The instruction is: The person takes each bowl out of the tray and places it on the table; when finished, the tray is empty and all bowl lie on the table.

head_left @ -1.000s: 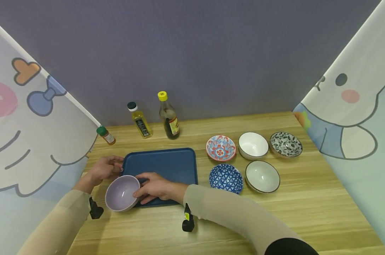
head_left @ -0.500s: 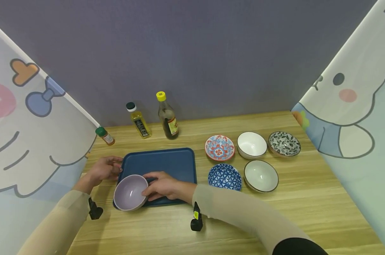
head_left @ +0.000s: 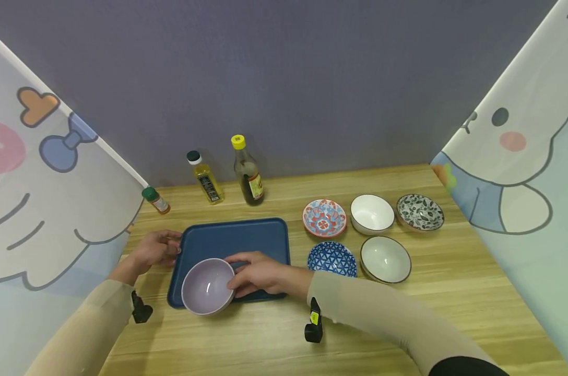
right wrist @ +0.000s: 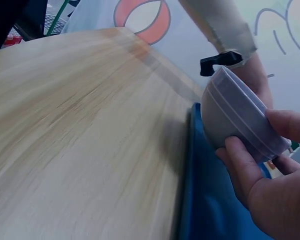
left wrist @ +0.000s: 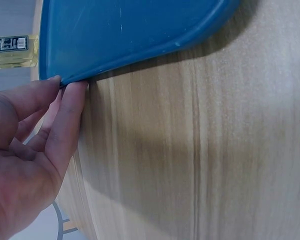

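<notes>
My right hand (head_left: 260, 272) grips a lilac bowl (head_left: 206, 287) by its right side, thumb inside the rim and fingers against the outer wall. In the right wrist view the bowl (right wrist: 235, 117) is tilted and held above the blue tray (right wrist: 210, 210). The tray (head_left: 237, 237) lies flat on the wooden table, its front edge partly covered by the bowl. At the tray's left side my left hand (head_left: 157, 249) pinches the edge. The left wrist view has the thumb and a finger of this hand (left wrist: 35, 145) meeting at the tray's corner.
Behind the tray stand a green-capped jar (head_left: 155, 200), an oil bottle (head_left: 206, 180) and a dark sauce bottle (head_left: 249, 175). To its right sit a red-patterned bowl (head_left: 324, 218), a blue-patterned bowl (head_left: 332, 258), two white bowls (head_left: 371, 214) and a leaf-patterned bowl (head_left: 420, 212).
My right hand has carried the lilac bowl to the right, from the tray's left front corner along its front edge. The left hand and the tray have stayed in place.
</notes>
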Motion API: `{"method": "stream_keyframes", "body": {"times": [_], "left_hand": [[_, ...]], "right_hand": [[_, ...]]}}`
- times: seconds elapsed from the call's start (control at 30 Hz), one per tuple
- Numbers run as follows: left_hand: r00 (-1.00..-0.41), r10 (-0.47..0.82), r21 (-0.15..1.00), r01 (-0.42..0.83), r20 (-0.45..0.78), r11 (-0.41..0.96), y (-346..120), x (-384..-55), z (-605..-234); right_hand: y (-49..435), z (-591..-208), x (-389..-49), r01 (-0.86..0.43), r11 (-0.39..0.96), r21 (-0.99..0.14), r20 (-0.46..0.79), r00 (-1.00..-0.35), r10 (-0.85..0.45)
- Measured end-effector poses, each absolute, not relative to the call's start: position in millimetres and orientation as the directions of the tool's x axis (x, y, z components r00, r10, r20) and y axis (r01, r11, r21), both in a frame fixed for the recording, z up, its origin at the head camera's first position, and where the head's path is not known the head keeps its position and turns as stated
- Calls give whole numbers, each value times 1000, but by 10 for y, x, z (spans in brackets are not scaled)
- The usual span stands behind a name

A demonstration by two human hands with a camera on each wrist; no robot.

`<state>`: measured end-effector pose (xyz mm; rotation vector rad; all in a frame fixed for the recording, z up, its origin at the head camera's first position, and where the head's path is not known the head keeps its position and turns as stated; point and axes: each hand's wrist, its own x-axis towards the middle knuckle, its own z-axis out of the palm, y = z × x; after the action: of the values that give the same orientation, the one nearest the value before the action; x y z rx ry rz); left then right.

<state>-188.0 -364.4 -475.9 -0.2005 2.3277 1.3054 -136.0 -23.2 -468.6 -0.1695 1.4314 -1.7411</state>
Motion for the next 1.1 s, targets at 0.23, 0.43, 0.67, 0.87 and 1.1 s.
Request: {"method": "stream_keyframes", "body": {"times": [0.23, 0.43, 0.67, 0.87, 1.1], "left_hand": [[-888, 103, 775, -329, -449, 539, -3640, -1894, -4724], [-888, 105, 770, -324, -449, 550, -3642, -1905, -4717], [-884, 110, 769, -327, -454, 550, -3653, -1911, -4728], [-882, 115, 768, -326, -458, 551, -3650, -1910, -4748], [-880, 123, 767, -323, -459, 554, -3636, -1894, -4746]], "right_hand": [[69, -4545, -1452, 495, 4, -869, -371, -646, -667], [315, -4379, -1523, 481, -2, -877, -355, -650, -671], [619, -4176, -1531, 467, -3, -884, -346, -659, -668], [911, -4071, -1530, 454, -30, -891, -327, -686, -650], [1305, -4002, -1502, 428, -59, -902, -304, -727, -616]]}}
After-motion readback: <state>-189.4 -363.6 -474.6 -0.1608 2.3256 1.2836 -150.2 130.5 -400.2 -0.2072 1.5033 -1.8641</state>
